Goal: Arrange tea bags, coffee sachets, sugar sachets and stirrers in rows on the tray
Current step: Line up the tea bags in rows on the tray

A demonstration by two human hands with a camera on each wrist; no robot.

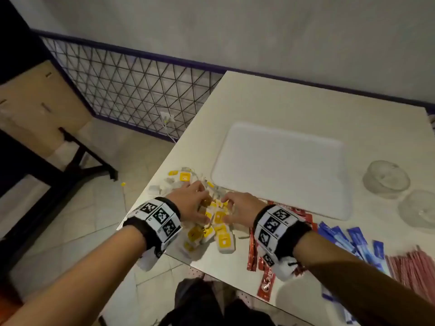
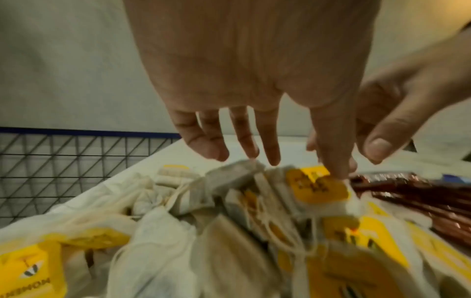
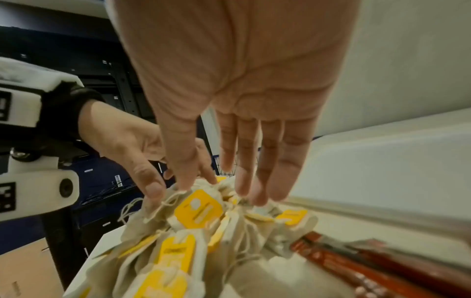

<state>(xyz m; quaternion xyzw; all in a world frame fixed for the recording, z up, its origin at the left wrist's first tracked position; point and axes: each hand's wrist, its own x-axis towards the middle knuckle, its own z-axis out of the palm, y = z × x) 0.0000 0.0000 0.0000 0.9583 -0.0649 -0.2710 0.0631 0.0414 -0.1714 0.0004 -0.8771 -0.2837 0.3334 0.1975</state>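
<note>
Low in the middle of the head view, at the near left corner of the table (image 1: 294,107), the tea bags (image 1: 213,228) lie in a loose heap with yellow tags and strings tangled together. Both hands reach into it: the left hand (image 1: 190,201) has straight, spread fingers touching the bags, and the right hand (image 1: 242,208) comes in with fingers extended and its thumb on a tagged bag; neither shows a firm pinch. Just beyond, toward the centre of the frame, the white tray (image 1: 282,170) holds nothing yet. Red coffee sachets (image 1: 263,276), blue sugar sachets (image 1: 353,241) and pink stirrers (image 1: 414,269) lie at lower right. The likely trouble is the strings: lifting one bag could drag others along, and those nearest the table's edge could slip to the floor.
</note>
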